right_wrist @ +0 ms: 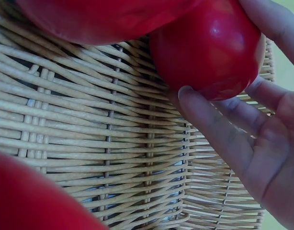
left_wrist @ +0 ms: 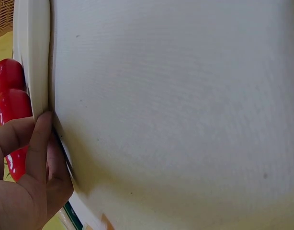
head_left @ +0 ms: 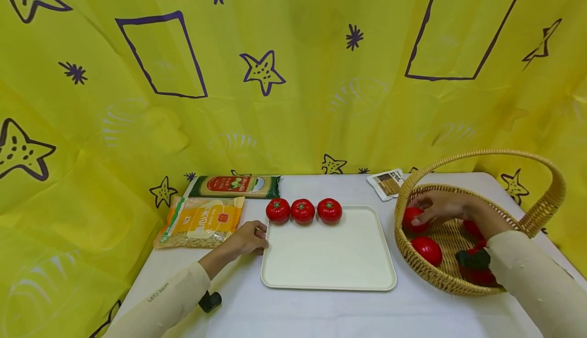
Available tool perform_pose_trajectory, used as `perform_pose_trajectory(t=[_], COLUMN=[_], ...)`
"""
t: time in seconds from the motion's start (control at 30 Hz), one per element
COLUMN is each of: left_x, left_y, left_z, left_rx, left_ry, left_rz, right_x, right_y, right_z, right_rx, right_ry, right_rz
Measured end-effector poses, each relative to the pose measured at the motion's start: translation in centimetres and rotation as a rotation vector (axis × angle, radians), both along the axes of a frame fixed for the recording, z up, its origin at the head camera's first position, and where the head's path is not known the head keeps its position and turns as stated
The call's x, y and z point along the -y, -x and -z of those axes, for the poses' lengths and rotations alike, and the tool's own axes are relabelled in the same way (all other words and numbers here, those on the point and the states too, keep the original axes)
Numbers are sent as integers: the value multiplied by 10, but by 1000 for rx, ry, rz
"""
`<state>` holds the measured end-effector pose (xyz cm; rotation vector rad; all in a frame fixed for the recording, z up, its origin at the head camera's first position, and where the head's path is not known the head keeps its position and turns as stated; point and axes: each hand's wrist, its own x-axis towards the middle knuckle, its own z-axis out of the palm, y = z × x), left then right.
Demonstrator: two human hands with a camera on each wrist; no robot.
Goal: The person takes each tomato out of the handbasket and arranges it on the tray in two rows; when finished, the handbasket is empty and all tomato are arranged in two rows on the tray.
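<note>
My left hand point(head_left: 251, 237) pinches the left rim of a cream rectangular tray point(head_left: 327, 256); in the left wrist view its fingertips meet at the tray's edge point(left_wrist: 38, 62). Three red tomatoes point(head_left: 303, 211) with green tops sit in a row along the tray's far left edge. Inside the wicker basket point(head_left: 440, 279) on the right, my right hand point(head_left: 442, 208) has its fingers curled round a tomato point(right_wrist: 207, 50). Another tomato point(head_left: 427, 251) lies nearer in the basket, and more red ones point(head_left: 477, 276) are partly hidden by my right forearm.
At the back left lie a green packet point(head_left: 234, 187) and an orange-and-clear bag point(head_left: 202, 222). A small white-and-brown packet point(head_left: 387, 184) rests behind the basket. The basket's tall handle point(head_left: 495, 153) arches over it. A yellow patterned curtain point(head_left: 293, 113) hangs behind the white table.
</note>
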<state>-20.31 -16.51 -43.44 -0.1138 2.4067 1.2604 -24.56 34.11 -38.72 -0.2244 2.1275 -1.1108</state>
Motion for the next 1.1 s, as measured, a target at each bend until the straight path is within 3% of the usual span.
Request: perform_pose_trajectory(t=[0.77,1.1], left_x=[0,1], left_y=[1,3], left_z=[1,4], left_rx=[16,10], left_ry=[12,1], left_rz=[-15,-15], right_x=[-20,-29], right_y=[-10,-22], right_z=[-10,-19], right_rx=[-96,-167], right_ry=[102,76], right_rz=[-121,-175])
